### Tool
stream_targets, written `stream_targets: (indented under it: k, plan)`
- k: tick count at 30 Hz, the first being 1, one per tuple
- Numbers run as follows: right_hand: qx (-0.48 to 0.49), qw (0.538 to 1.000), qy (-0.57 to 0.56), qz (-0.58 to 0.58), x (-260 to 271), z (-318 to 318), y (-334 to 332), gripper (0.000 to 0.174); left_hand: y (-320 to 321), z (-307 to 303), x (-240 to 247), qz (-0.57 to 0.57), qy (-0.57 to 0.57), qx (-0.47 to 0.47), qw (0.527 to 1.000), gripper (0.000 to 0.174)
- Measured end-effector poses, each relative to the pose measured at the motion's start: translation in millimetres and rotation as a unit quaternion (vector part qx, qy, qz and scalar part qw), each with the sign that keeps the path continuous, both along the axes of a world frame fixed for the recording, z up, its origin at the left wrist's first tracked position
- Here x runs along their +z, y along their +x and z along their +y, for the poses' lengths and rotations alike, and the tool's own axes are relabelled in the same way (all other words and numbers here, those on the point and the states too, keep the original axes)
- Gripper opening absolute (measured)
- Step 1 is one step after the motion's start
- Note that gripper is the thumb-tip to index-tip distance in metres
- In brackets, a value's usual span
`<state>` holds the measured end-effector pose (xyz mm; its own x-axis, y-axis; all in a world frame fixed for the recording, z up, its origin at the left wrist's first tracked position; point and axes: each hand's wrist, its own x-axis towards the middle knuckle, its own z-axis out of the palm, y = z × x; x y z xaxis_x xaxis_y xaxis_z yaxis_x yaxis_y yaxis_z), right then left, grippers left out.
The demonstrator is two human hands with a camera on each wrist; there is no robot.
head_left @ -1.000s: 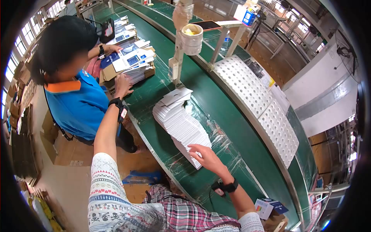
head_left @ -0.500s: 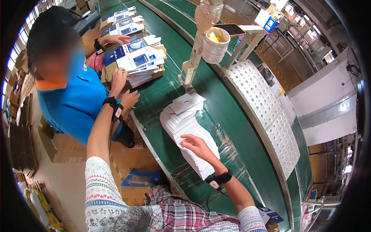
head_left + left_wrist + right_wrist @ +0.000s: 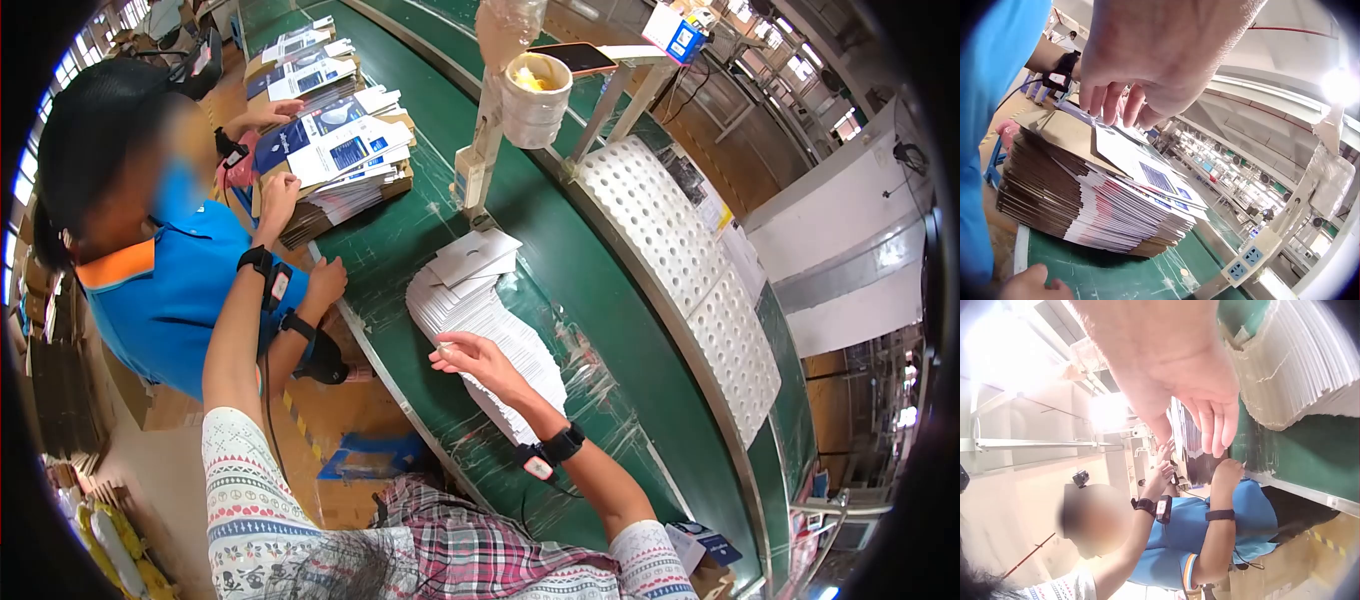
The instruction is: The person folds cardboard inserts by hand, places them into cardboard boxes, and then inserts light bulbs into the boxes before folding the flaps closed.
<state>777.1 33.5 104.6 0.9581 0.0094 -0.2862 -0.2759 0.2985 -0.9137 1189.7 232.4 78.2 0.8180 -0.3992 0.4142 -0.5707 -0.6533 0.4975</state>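
My left hand (image 3: 278, 205) hovers at the near corner of a pile of flat printed cartons (image 3: 345, 150), white and blue on top with brown card. In the left wrist view its fingers (image 3: 1113, 103) hang loosely bent over the pile's top, and I see nothing pinched between them. My right hand (image 3: 480, 362) is above a long fanned row of white folded sheets (image 3: 500, 335) on the green conveyor belt. Its fingers are relaxed and slightly bent, overlapping the row's near side in the head view. One loose white piece (image 3: 465, 258) lies across the row's far end.
A person in a blue shirt (image 3: 175, 300) stands at the left, one hand (image 3: 268, 113) by the piles, the other (image 3: 328, 280) by the belt edge. A post with a taped cup (image 3: 537, 105) rises beyond the row. A perforated white panel (image 3: 680, 270) lines the right.
My left hand has drawn back from the carton pile's side to its near corner. My right hand has shifted left and away from me along the white row. The other person's near hand has dropped to the belt edge.
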Motion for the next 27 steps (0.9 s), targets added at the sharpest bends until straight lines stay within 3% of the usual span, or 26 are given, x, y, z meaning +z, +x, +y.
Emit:
stream_targets:
  k: [3, 5, 7, 8, 17, 22, 25, 27]
  plan:
    - [-0.012, 1.0, 0.006, 0.007, 9.5, -0.1, -26.3, 0.048, -11.5, 6.3, 8.3, 0.066, 0.026, 0.022, 0.997, 0.025]
    - [-0.024, 0.999, 0.031, -0.005, 6.7, 6.2, -24.6, 0.048, -17.2, 9.2, 11.4, -0.007, 0.031, 0.011, 0.999, 0.026]
    - [-0.04, 0.997, 0.069, -0.006, -0.4, 13.2, -24.8, 0.048, -21.4, 4.5, 27.7, 0.031, 0.047, 0.016, 0.998, 0.03]
    - [-0.053, 0.993, 0.109, -0.007, -1.0, 17.6, -23.6, 0.057, -13.6, 1.8, 30.8, 0.04, 0.051, 0.014, 0.998, 0.031]
    - [-0.102, 0.992, 0.068, -0.006, -10.5, 31.7, 85.9, 0.08, 75.5, -42.8, 51.1, 0.035, -0.01, -0.059, 0.998, 0.031]
    - [-0.135, 0.988, 0.065, 0.041, -36.7, 39.9, 157.9, 0.092, 125.6, -55.6, 63.0, 0.111, -0.035, -0.138, 0.984, 0.038]
    - [-0.144, 0.982, 0.1, 0.072, -60.9, 41.7, 191.5, 0.098, 121.8, -64.3, 84.3, 0.173, 0.001, -0.093, 0.981, 0.046]
    - [-0.152, 0.978, 0.111, 0.093, -73.2, 46.8, 207.2, 0.103, 149.9, -64.4, 62.0, 0.095, 0.071, -0.097, 0.988, 0.058]
